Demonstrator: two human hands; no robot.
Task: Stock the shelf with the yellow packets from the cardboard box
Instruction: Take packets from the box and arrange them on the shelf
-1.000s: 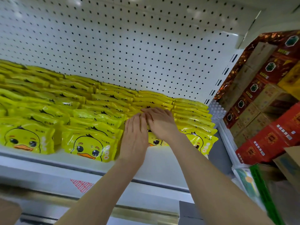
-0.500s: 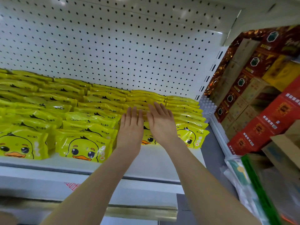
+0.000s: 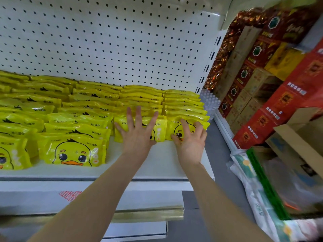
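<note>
Packets: glossy yellow duck-face packets (image 3: 73, 151) stand upright in rows, long axis left-right, faces toward near edge.
Left hand (image 3: 138, 133): fingers spread, flat on one packet.
Right hand (image 3: 191, 142): fingers spread, loosely bent, touching rightmost packet.

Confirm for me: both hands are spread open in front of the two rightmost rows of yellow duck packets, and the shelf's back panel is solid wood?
Not quite. The head view shows the back panel is white perforated pegboard, not solid wood. The rest holds: the left hand and right hand are spread open in front of the two rightmost rows of yellow duck packets.

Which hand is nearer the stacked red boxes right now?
Right. The right hand rests on the rightmost packet row, closest to the red boxes; the left hand is one row further left.
</note>
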